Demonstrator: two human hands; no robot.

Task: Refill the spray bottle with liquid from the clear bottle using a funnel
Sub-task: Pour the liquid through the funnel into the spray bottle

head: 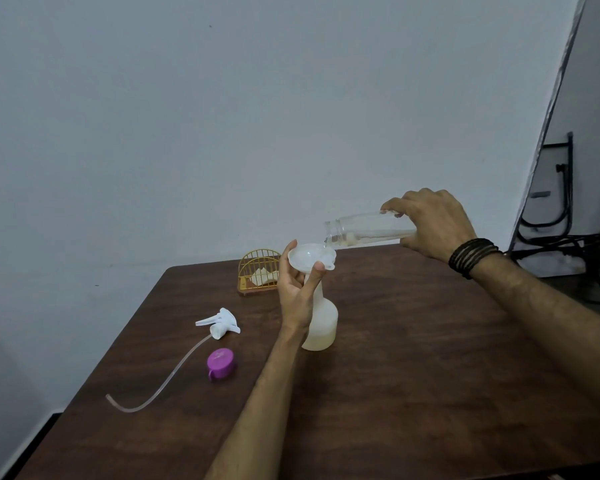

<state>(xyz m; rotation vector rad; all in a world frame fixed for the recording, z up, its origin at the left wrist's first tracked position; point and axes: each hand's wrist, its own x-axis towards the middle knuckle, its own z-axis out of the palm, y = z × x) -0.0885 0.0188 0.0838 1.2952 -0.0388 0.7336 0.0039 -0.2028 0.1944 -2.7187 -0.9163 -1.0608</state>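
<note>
A white translucent spray bottle (pixel 323 323) stands upright on the brown table (pixel 413 358), with pale liquid in its lower part. A white funnel (pixel 309 257) sits in its neck. My left hand (pixel 297 292) holds the funnel's rim and stem between thumb and fingers. My right hand (pixel 430 223) grips the clear bottle (pixel 364 230) by its base, tipped almost level, its open mouth over the funnel and a thin stream running in. A little liquid lies along the clear bottle's lower side.
The white trigger sprayer head (pixel 220 323) with its long clear tube (pixel 160 386) lies on the table's left part. A purple cap (pixel 221 363) lies beside it. A gold wire napkin holder (pixel 260 271) stands at the far edge. Black chair frames (pixel 555 216) stand at the right.
</note>
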